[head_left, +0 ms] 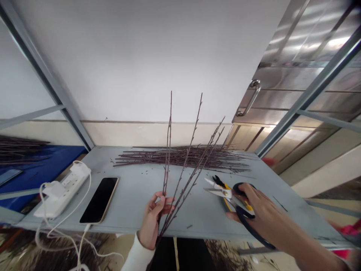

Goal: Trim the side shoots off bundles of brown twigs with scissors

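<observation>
My left hand (153,216) is closed around the lower ends of several thin, dark brown twigs (183,184). They fan upward and to the right, with small buds along them. On the right, my right hand (259,210) grips a pair of scissors (239,197) by its dark handles, its blades parted and pointing left. Partly hidden beneath the scissors lies a yellow-and-black hand tool (219,181), perhaps pliers or cutters. Behind both hands, a long pile of similar twigs (152,156) lies across the back of the grey table (135,199).
A phone (99,199) lies at the left with a white cable plugged in. Beside it is a white power strip (63,192) with chargers. Grey metal posts (75,126) frame the table. More twigs rest on a blue surface (62,156) at far left; others litter the floor.
</observation>
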Demonstrator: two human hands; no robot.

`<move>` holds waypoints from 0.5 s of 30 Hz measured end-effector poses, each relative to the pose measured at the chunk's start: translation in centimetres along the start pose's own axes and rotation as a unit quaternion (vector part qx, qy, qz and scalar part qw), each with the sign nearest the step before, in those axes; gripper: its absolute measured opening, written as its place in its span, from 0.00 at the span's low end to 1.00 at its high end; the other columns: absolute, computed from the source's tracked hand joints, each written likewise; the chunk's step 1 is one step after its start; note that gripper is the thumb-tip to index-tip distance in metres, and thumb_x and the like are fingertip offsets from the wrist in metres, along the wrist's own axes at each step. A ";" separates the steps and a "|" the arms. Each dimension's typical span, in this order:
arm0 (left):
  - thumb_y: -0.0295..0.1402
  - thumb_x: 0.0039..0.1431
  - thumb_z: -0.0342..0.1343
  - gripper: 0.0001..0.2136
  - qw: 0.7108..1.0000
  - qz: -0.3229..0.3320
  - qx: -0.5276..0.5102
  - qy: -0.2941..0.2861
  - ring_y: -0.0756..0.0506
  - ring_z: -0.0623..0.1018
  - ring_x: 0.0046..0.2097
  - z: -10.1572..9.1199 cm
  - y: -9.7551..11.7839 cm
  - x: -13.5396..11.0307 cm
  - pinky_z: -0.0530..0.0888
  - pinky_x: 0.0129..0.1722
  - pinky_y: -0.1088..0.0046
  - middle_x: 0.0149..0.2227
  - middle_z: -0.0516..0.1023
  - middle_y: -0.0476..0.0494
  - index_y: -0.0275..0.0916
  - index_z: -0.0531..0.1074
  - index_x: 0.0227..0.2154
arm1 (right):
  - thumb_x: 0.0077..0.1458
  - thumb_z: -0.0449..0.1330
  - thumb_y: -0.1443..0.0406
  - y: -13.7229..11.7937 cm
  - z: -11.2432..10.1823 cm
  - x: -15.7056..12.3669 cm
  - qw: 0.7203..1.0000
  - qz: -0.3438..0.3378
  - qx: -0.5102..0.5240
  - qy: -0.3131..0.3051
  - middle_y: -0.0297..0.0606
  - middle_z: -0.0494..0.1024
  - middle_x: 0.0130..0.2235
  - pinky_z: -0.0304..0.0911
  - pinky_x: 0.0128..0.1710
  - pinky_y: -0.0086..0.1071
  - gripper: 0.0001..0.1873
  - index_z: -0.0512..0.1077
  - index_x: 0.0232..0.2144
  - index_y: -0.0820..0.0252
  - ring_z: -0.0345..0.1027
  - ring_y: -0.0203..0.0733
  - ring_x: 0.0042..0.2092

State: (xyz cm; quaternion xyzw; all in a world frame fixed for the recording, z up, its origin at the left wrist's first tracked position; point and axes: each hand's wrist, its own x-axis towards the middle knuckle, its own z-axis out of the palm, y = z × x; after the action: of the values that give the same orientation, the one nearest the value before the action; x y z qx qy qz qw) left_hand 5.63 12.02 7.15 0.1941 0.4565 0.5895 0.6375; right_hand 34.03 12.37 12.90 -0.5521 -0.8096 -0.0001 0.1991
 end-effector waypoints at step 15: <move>0.36 0.35 0.70 0.20 0.999 -0.031 -0.022 0.001 0.46 0.80 0.28 1.0 0.5 -0.1 0.75 0.33 0.74 0.29 0.83 0.39 0.35 0.70 0.30 | 0.49 0.58 0.63 -1.5 3.8 1.3 0.996 -0.068 -0.007 0.061 0.44 0.70 0.38 0.62 0.38 0.38 0.13 0.60 0.37 0.58 0.67 0.47 0.39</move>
State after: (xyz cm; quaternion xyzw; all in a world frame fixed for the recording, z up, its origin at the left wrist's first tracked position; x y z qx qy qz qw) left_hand 6.18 12.29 8.09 0.1651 0.4504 0.5791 0.6592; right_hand 31.04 13.76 10.21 -0.4964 -0.8314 -0.0533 0.2437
